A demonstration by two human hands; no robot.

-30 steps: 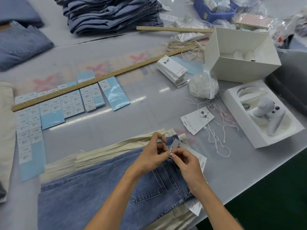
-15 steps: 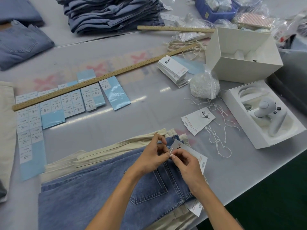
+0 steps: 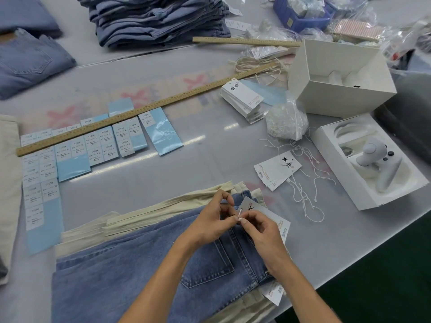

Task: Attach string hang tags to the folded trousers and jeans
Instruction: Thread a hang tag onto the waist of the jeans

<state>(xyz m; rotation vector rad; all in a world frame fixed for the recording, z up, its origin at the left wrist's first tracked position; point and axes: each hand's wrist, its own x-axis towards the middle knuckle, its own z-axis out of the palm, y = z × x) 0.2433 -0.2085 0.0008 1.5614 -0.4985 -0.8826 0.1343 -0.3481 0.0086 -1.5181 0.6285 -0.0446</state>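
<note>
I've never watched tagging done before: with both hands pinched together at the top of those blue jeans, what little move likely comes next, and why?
Probably drawing the string snug and letting go. The left hand and right hand both pinch it at the waistband of the blue jeans, and the hang tag already lies beside them, so the fastening looks nearly finished. Whether the string is already locked is too small to tell.

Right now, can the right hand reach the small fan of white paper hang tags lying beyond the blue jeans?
Probably yes. The fan of white paper hang tags lies uncovered on the table, just beyond the right hand, but that hand is pinching a white string.
</note>
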